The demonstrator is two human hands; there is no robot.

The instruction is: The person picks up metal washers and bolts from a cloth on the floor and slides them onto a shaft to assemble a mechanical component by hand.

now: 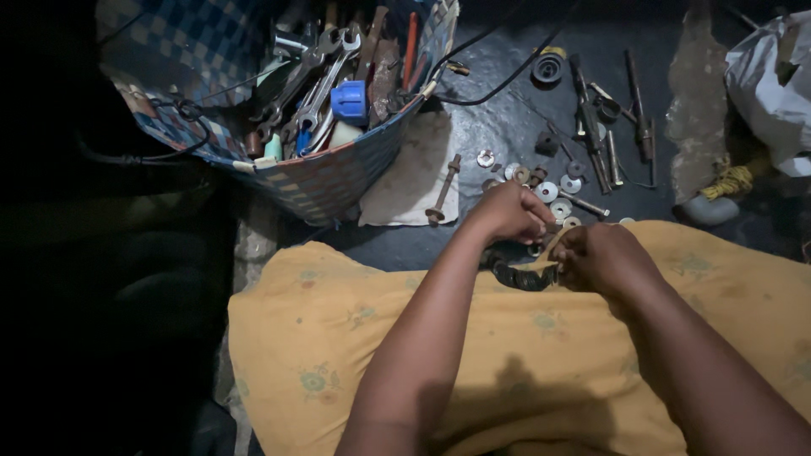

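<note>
Across the lower half, a yellow cloth [524, 355] with faint flower prints, draped over the lap. Beyond it, the dark floor [498, 127], wet-looking and littered with hardware. At the far left of the floor, a checked woven basket [329, 181] crammed with spanners [317, 72], a blue plastic cap [349, 101] and an orange-handled tool [410, 46]. At the far right edge, a crumpled white plastic bag [773, 84], with a knot of yellow rope [733, 179] just below it. Beside the basket, a dirty pale rag [414, 177], carrying a long rusty bolt [443, 190] at its right edge. Towards the far middle, black cables [498, 76] trailing away from the basket, and several dark metal rods [591, 127] lying near one another. Near the yellow cloth's far edge, a scatter of flat washers [553, 194]. At that same edge, the left hand [509, 214] and right hand [601, 257], close together, fingers of both curled narrow around a curved black toothed part [519, 274] resting on the cloth between them. Exact grip under the knuckles hidden.
</note>
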